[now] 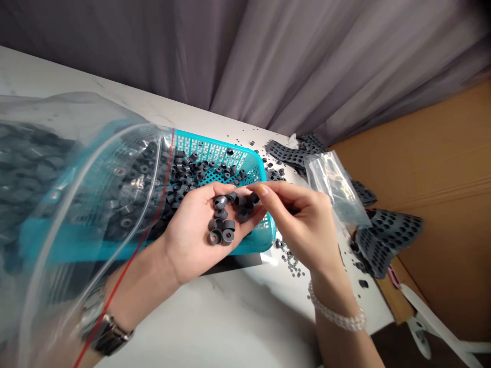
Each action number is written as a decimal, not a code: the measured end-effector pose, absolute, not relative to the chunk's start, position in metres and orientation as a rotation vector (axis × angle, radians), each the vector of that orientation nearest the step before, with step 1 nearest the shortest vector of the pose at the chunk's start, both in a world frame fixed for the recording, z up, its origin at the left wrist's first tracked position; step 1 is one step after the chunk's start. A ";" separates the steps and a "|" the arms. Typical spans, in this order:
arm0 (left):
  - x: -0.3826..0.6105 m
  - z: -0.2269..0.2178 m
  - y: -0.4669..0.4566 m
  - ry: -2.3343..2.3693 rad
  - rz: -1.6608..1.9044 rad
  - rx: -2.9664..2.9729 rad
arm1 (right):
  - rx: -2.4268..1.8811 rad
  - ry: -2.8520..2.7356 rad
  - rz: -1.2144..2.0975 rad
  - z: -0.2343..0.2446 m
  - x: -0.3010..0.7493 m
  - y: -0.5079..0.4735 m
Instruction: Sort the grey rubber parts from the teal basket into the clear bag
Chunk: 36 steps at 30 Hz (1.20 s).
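Palm up, my left hand cradles several small dark grey rubber caps, short and round, some with a hole in the end. It is cupped over the front edge of a turquoise plastic basket. Thumb and fingers of my right hand are closed in a pinch on one dark cap above the left fingers. More caps of this kind are heaped in the basket. A clear zip bag with a red line overlaps the basket's left part and my left forearm; many dark caps show through it.
Perforated dark rubber sheets lean near a cardboard box at right. A clear plastic bag lies beside them. Tiny dark bits are scattered on the white table. Grey curtain hangs behind. White-handled scissors lie lower right.
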State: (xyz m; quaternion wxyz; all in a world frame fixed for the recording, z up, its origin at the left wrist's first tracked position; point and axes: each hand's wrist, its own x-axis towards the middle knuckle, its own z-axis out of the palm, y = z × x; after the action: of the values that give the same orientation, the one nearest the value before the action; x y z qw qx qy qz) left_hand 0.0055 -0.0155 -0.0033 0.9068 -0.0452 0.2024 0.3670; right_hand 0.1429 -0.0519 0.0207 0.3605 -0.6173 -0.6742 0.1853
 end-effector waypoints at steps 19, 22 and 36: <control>0.004 0.004 -0.016 0.434 0.699 -0.041 | -1.666 -1.854 0.486 0.020 0.128 -0.055; 0.002 0.003 -0.016 0.382 0.706 -0.007 | -1.632 -1.850 0.517 0.019 0.129 -0.055; 0.004 -0.002 -0.017 0.392 0.739 -0.051 | -1.563 -1.738 0.399 0.026 0.137 -0.055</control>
State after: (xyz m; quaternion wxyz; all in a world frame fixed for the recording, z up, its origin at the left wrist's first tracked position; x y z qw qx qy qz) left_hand 0.0040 -0.0167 -0.0024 0.9135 -0.0249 0.1901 0.3589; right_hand 0.1366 -0.0554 0.0263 0.3757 -0.6110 -0.6791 0.1561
